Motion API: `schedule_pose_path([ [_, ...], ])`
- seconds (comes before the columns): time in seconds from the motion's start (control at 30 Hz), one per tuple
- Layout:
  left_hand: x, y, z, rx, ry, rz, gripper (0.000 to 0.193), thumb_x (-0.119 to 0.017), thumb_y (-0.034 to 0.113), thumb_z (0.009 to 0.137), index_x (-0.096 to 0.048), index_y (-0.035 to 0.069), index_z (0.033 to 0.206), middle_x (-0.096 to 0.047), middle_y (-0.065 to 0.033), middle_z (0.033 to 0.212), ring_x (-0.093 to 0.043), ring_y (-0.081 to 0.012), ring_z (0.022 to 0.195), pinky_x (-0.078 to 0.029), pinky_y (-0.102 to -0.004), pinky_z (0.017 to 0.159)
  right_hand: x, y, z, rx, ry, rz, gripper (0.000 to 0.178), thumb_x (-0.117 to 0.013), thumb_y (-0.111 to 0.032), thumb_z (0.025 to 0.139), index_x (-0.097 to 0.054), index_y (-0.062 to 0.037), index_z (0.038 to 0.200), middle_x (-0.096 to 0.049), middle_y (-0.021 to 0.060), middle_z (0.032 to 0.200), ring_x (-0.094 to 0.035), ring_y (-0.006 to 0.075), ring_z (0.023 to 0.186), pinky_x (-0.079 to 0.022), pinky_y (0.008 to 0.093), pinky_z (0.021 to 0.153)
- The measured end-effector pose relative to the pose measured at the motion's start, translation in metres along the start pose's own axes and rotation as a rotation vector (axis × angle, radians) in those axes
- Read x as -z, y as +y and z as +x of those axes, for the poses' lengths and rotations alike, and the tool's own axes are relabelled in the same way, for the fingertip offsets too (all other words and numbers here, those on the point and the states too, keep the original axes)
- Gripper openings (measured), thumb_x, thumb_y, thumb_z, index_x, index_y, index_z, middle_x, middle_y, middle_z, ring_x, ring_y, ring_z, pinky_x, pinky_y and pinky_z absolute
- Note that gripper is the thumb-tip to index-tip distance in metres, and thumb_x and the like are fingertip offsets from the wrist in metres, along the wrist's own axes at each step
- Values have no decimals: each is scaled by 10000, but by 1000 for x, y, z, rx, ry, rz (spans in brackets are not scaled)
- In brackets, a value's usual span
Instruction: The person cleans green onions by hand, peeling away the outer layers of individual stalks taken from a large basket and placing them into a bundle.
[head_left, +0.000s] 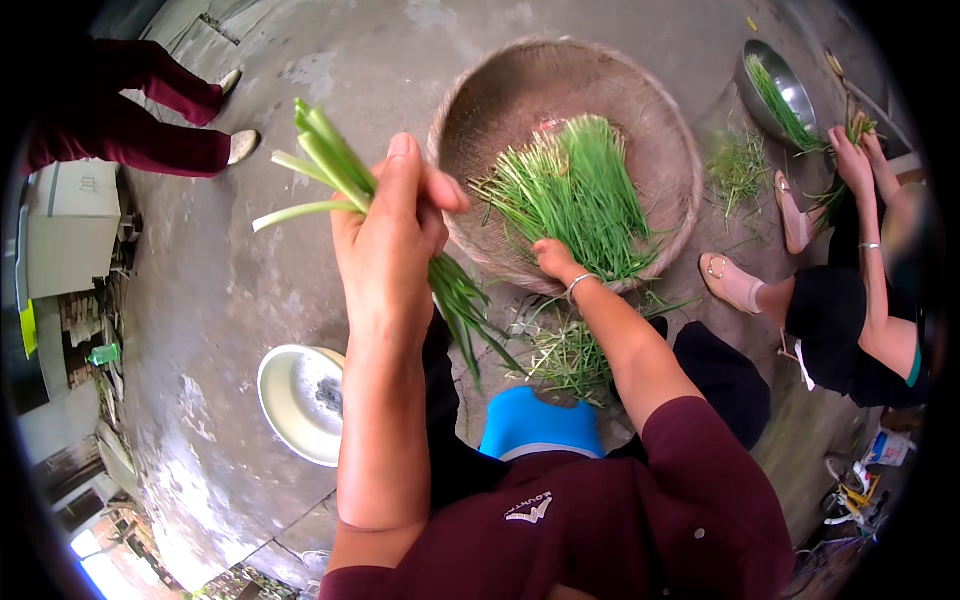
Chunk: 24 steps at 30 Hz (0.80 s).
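Raised left of the basket, my left hand [400, 215] is closed round a bunch of chives [335, 160]. Its pale cut stems fan out above the fist, and dark green leaves hang below toward the ground. A wide, shallow woven basket [480, 100] lies in front of me with a large pile of green chives [595, 195] in it. At the pile's near edge, inside the basket's rim, my right hand [560, 262] has its fingers curled against the stalks. What lies within those fingers is hidden. A bracelet circles the right wrist.
Loose trimmings [570, 355] litter the ground before a blue stool [540, 420]. A cream basin [300, 405] stands at left. On the right a seated person's hands [852, 155] handle greens beside a metal bowl [790, 85] of chives. Another person's maroon-trousered legs [160, 130] are far left.
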<state>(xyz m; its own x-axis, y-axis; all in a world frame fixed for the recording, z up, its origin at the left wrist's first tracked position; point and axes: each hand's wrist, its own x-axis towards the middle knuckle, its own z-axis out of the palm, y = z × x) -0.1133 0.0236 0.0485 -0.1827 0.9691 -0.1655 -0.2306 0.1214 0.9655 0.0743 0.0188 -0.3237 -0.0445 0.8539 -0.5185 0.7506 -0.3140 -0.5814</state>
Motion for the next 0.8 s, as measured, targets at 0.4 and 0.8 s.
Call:
schedule_pose_path([
  [0.4,1,-4,2,45,6,60,362,-432,254,823,-479,25,547,-488,-55,519,-280,-46,372,-198,-186,356,56,19,17,-146,113,23,391,-479,16,643,-503,-63,1026,-496,174,1043,-475,308,970,-391,348,812],
  [0.8,-6,-6,1,54,-29,87,376,-424,256,829,-489,22,543,-474,-32,493,-288,-39,375,-194,-181,352,36,-11,26,-338,-17,-127,204,-499,-79,669,-587,-63,852,-547,177,946,-534,313,859,-432,365,735],
])
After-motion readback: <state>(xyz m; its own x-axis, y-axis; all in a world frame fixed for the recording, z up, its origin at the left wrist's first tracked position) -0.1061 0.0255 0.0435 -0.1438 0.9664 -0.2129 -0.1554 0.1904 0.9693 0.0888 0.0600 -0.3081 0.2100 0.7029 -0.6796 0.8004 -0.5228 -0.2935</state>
